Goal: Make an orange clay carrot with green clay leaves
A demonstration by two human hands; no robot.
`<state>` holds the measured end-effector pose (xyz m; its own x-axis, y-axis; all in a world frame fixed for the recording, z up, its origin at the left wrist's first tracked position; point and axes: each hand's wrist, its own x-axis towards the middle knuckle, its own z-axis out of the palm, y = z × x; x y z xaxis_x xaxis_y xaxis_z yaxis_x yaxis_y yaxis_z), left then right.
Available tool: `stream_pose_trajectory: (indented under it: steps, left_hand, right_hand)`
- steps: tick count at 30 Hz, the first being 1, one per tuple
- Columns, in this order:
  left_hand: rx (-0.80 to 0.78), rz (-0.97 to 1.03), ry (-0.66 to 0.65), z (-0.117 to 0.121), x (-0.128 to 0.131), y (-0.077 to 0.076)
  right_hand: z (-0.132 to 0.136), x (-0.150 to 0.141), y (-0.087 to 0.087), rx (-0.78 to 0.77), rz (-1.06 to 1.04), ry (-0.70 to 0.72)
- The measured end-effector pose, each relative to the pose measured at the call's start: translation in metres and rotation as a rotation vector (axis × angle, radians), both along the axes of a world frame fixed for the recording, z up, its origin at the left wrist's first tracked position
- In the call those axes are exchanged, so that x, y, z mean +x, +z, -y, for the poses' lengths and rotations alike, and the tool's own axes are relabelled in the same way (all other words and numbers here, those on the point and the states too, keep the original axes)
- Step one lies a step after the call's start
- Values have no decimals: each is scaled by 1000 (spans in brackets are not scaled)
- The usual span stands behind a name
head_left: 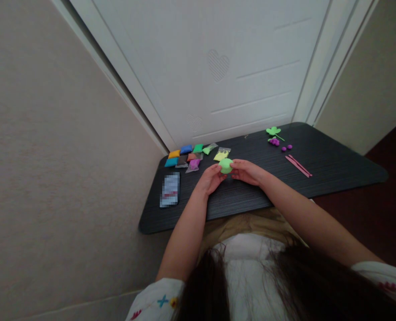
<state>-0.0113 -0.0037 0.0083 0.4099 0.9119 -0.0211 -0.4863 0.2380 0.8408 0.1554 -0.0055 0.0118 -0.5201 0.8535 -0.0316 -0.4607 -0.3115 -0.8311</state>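
A flattened light-green piece of modelling clay [225, 166] is held up between both hands, above the dark table. My left hand [212, 178] pinches its left edge. My right hand [246, 172] grips the right edge with thumb and fingers. Just behind the clay lies a clear bag with pale yellow clay [222, 154]. To the right are a green clay flower shape [273, 131] with a thin stem, a cluster of purple clay balls [274, 141], and two loose purple balls [286, 148]. Pink modelling tools [299, 166] lie nearer the table's right front.
Several packets of coloured clay, among them a blue packet [186, 149] and a magenta packet [193, 165], lie at the back left. A phone with a blurred screen [170, 190] rests at the left of the black table [241, 196]. A white door [251, 53] stands behind.
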Motion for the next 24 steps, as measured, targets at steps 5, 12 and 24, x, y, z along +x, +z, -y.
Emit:
stream_pose_trajectory:
  steps: [5, 12, 24]
  left_hand:
    - [-5, -31, 11, -2, 0, -3]
    - [-9, 24, -26, -2, -1, -3]
    - [-38, -5, -10, 0, -1, 0]
  right_hand:
    - [0, 0, 0, 23, 0, 5]
    - [0, 0, -2, 70, 34, 5]
    - [-1, -1, -3, 81, 75, -20]
